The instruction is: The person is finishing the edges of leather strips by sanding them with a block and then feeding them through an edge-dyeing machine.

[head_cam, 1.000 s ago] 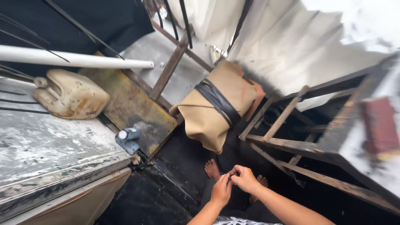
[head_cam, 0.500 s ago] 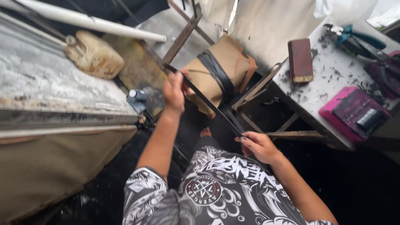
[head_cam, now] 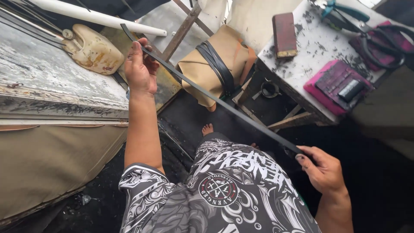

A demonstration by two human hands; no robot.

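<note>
My left hand [head_cam: 140, 69] is up, grip closed on 1 end of a black strip [head_cam: 207, 92]; my right hand [head_cam: 323, 170] is low, grip clenched on the other end. The strip runs taut and diagonal over my lap. Dark grimy floor [head_cam: 185, 116], 1 bare foot [head_cam: 208, 128]. Worn white tabletop [head_cam: 319, 47] at right carries pliers [head_cam: 340, 8] and a pink case [head_cam: 334, 86]. Dirty jug [head_cam: 92, 49] and white pipe [head_cam: 99, 17] at left.

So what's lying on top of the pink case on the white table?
A small dark rectangular block lies on the pink case. Whatever is inside or beneath the case on the white table is hidden.
</note>
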